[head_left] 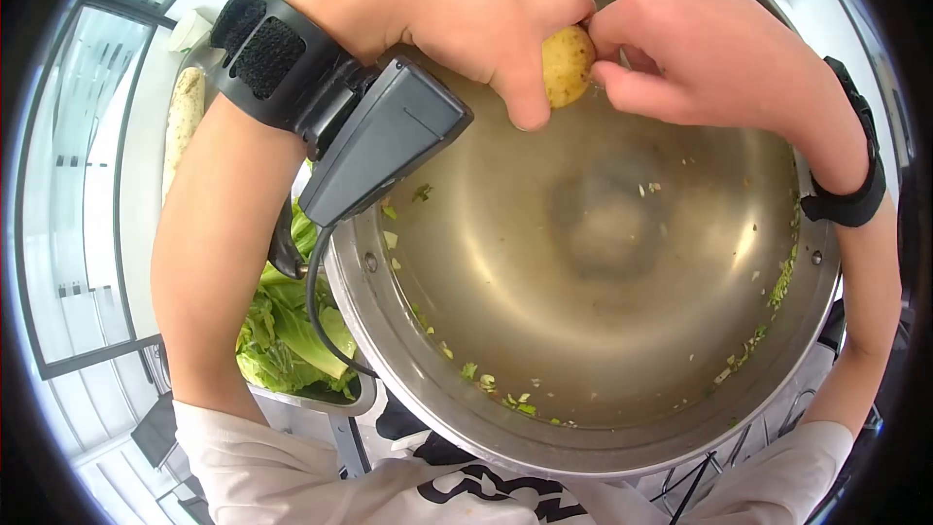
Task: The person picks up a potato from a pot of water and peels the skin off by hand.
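Observation:
My left hand grips a small yellow potato above a large steel basin that holds cloudy water with green vegetable bits floating at its edges. My right hand presses its fingertips against the right side of the same potato. Both hands hover over the far part of the basin. A black strap with a grey device sits on my left wrist, and a black band wraps my right wrist.
To the left of the basin a smaller metal container holds green leafy lettuce. A long white radish lies further left on the white counter. A cable runs from the wrist device down toward my body.

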Demonstrator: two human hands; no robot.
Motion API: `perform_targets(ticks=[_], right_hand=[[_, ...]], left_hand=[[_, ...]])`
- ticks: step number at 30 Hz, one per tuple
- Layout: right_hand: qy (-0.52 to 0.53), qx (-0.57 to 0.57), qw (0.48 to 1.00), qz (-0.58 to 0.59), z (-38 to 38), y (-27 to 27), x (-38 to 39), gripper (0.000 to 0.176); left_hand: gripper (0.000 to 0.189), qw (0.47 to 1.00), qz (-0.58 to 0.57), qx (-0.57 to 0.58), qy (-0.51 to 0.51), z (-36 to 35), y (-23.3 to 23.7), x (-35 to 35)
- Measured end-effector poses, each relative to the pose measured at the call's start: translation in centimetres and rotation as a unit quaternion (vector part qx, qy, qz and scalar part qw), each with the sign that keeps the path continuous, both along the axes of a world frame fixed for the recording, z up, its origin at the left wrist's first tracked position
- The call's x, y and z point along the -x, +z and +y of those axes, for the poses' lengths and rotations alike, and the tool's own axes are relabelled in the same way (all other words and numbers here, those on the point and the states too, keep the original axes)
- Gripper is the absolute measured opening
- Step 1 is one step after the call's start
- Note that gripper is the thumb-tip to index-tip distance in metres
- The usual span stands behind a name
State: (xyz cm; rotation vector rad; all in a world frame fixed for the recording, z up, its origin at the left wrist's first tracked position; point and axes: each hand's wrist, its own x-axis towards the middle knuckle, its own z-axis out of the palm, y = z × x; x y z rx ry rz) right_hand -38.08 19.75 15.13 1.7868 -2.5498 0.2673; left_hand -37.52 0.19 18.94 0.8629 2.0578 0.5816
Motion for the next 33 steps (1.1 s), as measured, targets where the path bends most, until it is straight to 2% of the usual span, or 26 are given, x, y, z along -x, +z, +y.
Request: perform_targets(ticks=[2,3,5,7,10,12,14,16,21,26,28,30,33], right_hand=[[0.004,-0.034,0.999,0.036,0.0,0.2,0.3,0.016],[-0.003,-0.036,0.999,0.017,0.0,0.3,0.2,0.016],[-0.019,-0.041,0.999,-0.022,0.0,0.7,-0.2,0.017],[-0.001,-0.024,1.0,-0.008,-0.1,0.6,-0.5,0.017],[0.003,-0.017,1.0,0.003,0.0,0.4,-0.4,0.017],[0.001,-0.036,0.999,0.022,0.0,0.3,0.0,0.018],[0.0,-0.072,0.996,0.056,0.0,0.4,0.4,0.019],[0.007,-0.06,0.997,0.044,0.0,0.4,0.3,0.021],[0.008,0.006,1.0,0.003,-0.1,0.3,-0.7,0.022],[0.014,-0.006,0.999,0.028,0.0,0.0,-0.1,0.02],[-0.011,-0.127,0.992,0.006,-0.8,2.7,-1.0,0.031],[-0.006,-0.182,0.983,-0.013,-0.9,4.4,-1.3,0.039],[0.023,-0.166,0.985,-0.028,-0.6,4.5,-1.1,0.039]], left_hand=[[0.031,0.999,0.043,0.026,0.01,0.4,0.0,-1.1],[0.03,0.998,0.055,0.023,0.005,0.3,-0.1,-1.3],[0.028,0.998,0.044,-0.03,-0.027,-0.9,-0.5,-1.2],[0.026,0.998,0.037,-0.039,-0.019,-0.8,-0.6,-1.6],[0.024,0.991,0.035,0.1,0.081,2.4,0.6,-2.4],[0.024,0.985,0.025,0.141,0.092,2.8,0.8,-2.2],[0.024,0.994,0.01,0.105,0.042,1.3,0.3,-1.3],[0.024,0.995,0.002,0.097,0.02,1.0,0.2,-1.1],[0.023,0.999,0.035,-0.023,0.003,-0.7,-0.9,-1.7],[0.022,1.0,0.014,0.013,0.013,-0.3,-0.4,-1.4],[0.022,0.998,-0.001,0.056,0.018,0.6,-0.1,-1.2],[0.022,0.999,0.012,0.045,0.013,0.5,-0.2,-1.5],[0.022,0.998,0.058,-0.033,-0.001,-0.5,-0.4,-2.4]])
